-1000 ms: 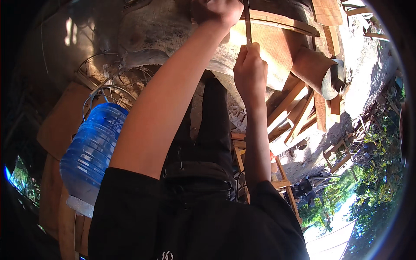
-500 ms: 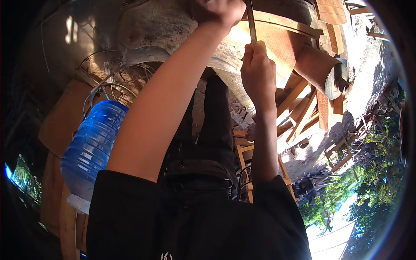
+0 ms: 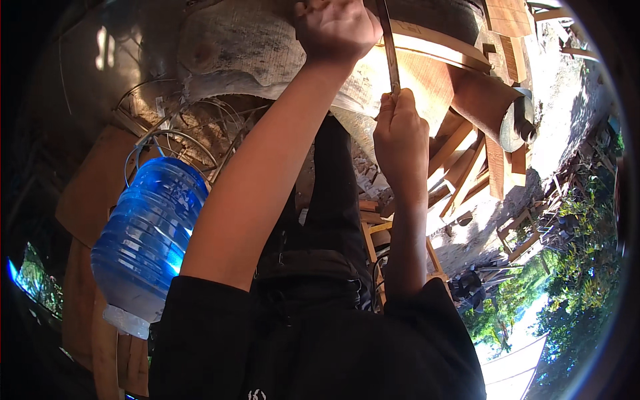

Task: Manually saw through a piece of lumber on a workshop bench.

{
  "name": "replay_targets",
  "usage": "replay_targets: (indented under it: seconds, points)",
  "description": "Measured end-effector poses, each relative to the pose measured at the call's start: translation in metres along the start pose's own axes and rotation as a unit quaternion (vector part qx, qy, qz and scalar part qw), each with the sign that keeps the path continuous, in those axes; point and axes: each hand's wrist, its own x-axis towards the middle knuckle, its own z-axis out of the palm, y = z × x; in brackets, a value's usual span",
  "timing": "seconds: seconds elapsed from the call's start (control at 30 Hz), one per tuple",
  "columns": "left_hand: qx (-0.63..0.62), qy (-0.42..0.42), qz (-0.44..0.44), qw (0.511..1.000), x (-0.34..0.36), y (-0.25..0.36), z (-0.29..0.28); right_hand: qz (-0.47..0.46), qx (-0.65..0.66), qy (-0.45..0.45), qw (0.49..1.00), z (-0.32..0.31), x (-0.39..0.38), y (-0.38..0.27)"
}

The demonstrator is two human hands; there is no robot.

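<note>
My right hand point(image 3: 402, 137) is closed around the near end of a long, narrow, dark bar point(image 3: 389, 50), which looks like a file. From my fist the bar runs up and away past the top edge of the head view. To its left is my left hand point(image 3: 339, 30), with curled fingers; whatever it grips is hidden. A curved wooden piece point(image 3: 443, 48) with a pale edge lies to the right of the bar. Beneath them is a worn wooden work surface point(image 3: 260, 57), brightly sunlit near the bar.
A large blue water bottle point(image 3: 150, 230) lies tilted at my left, below some looped wire point(image 3: 190, 137). On the right are a brown cylinder point(image 3: 490, 107) with a metal end and several wood offcuts point(image 3: 463, 167). Green foliage point(image 3: 580, 267) shows beyond.
My right hand has come slightly toward me with the bar. My left hand has also shifted a little nearer. The curved wooden piece sits at a slightly different angle.
</note>
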Motion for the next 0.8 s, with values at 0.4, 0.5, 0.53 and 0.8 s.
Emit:
replay_targets:
  seconds: [0.4,0.5,0.53,0.8]
  points:
    - [0.018,0.04,0.018,0.999,-0.014,-0.002,-0.003,0.005,0.051,0.063,0.997,0.044,-0.022,0.025]
    - [0.031,0.051,0.028,0.998,-0.014,0.001,0.0,-0.007,0.076,0.078,0.994,0.046,-0.006,0.024]
    - [0.04,0.05,0.04,0.997,-0.015,0.007,0.003,-0.059,0.049,0.12,0.99,0.04,0.017,0.021]
    - [0.02,0.06,0.02,0.998,-0.01,0.004,0.0,-0.038,0.044,0.075,0.995,0.038,-0.025,0.029]
